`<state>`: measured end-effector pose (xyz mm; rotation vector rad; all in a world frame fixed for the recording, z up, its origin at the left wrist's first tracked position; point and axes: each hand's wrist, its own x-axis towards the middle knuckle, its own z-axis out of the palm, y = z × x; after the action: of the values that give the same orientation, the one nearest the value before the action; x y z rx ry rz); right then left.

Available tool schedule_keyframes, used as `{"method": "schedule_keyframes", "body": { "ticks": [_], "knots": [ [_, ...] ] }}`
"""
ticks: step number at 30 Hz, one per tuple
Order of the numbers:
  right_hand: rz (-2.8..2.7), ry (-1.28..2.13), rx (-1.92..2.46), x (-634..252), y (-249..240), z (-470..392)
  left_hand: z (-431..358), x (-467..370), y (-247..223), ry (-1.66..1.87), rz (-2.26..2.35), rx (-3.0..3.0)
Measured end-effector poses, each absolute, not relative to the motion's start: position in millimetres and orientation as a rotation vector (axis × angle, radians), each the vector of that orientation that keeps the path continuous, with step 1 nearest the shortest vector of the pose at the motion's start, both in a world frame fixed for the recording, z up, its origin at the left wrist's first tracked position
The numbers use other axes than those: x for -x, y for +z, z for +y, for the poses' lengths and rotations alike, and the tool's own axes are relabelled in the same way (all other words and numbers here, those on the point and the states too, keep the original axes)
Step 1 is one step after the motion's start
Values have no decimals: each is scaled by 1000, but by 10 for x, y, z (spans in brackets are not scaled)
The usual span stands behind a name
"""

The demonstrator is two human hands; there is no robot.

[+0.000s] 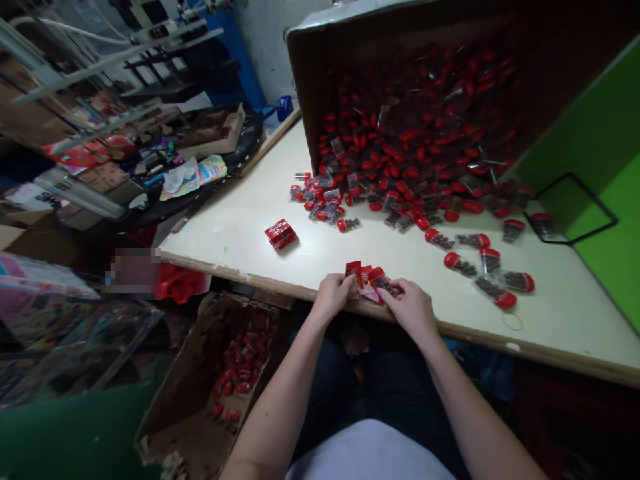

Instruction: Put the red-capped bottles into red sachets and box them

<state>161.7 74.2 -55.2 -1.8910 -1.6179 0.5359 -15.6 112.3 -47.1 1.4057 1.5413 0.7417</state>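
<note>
At the table's front edge, my left hand [334,293] pinches a red printed packet [353,268] between thumb and fingers. My right hand [413,308] grips a small clear container with a red cap [381,280], dark round pieces showing inside it. The two hands are close together, and the container lies against the packet's right side. Whether it is partly inside the packet I cannot tell. A small stack of red packets [281,235] lies on the table to the left. Several loose red-capped containers [493,291] are spread out to the right of my right hand.
A large cardboard box [300,80] on its side spills red-capped containers onto the white table [230,233]. Below left, another cardboard box [170,400] holds filled red packets. A black wire frame [593,235] and a rubber band [513,323] are at right; a machine stands at left.
</note>
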Motion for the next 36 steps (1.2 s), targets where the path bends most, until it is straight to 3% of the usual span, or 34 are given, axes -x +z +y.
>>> {"method": "schedule_keyframes", "body": {
  "ticks": [7, 15, 36],
  "knots": [
    [-1490, 566, 1805, -1631, -506, 662, 1075, 204, -269, 1097, 1393, -922],
    [-1373, 703, 1692, -1553, -294, 397, 1036, 11, -172, 1146, 1185, -468],
    [-1371, 713, 1590, -1327, -183, 243, 967, -242, -20, 1231, 1135, -165]
  ]
}}
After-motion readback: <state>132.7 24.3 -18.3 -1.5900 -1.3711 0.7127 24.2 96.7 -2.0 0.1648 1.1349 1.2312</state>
